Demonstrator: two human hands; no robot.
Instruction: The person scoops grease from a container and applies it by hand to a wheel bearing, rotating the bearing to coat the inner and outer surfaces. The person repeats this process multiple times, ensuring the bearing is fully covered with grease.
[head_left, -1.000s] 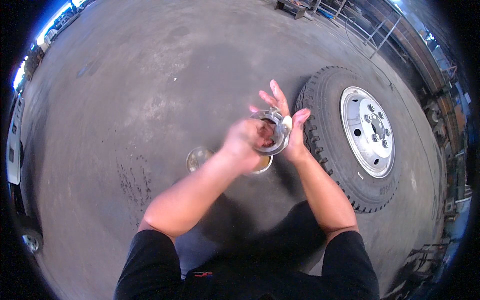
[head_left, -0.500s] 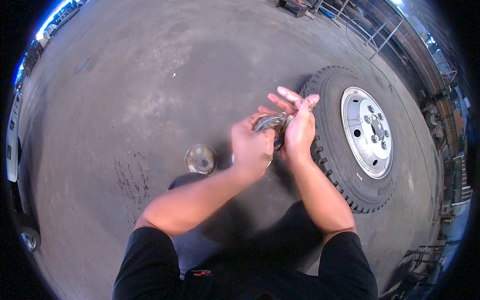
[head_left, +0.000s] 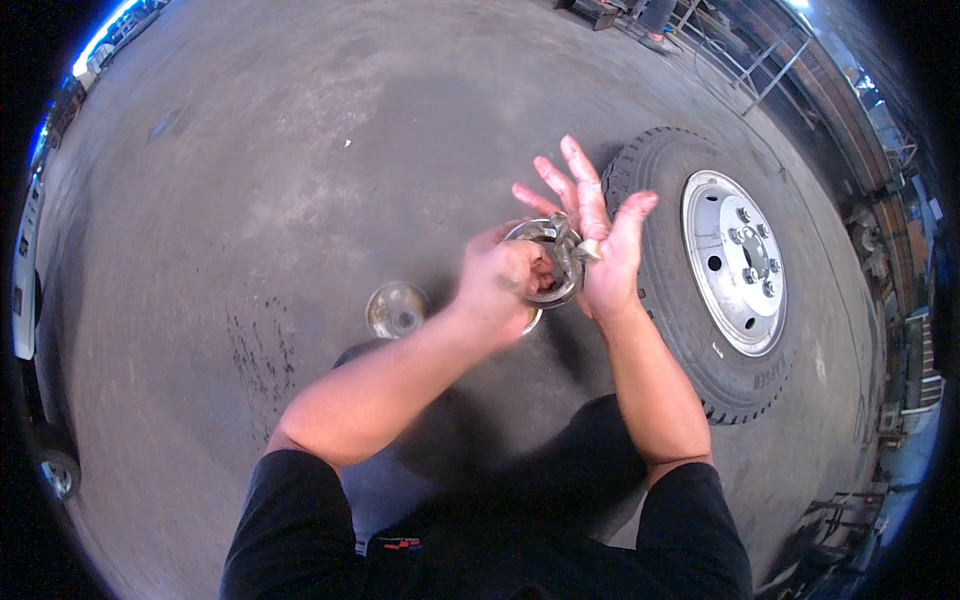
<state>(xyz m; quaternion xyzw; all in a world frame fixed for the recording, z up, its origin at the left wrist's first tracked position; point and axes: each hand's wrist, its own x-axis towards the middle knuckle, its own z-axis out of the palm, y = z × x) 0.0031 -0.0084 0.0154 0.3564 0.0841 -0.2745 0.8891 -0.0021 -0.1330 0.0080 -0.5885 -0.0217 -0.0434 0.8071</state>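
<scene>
My left hand (head_left: 497,283) is closed around a greasy metal ring, which looks like a wheel bearing (head_left: 570,272), with fingers reaching into its opening. Dark grease is smeared along the ring's far side. My right hand (head_left: 602,225) lies palm up against the bearing, its fingers spread and thumb out to the right. A pale lump of grease (head_left: 590,251) sits on that palm, and the fingers look smeared. Below my hands, the bright rim of another round thing (head_left: 533,322) shows, mostly hidden by my left hand.
A big truck wheel (head_left: 665,165) with a silver rim lies to the right. A round metal dish (head_left: 398,310) rests on the concrete floor (head_left: 300,200), left of my left forearm. Metal frames (head_left: 770,75) line the far right; another person's leg (head_left: 655,18) shows at the top.
My right hand has opened out, its fingers spreading away from the bearing. The bearing has turned so its opening faces up more. A person's leg has come into view at the top.
</scene>
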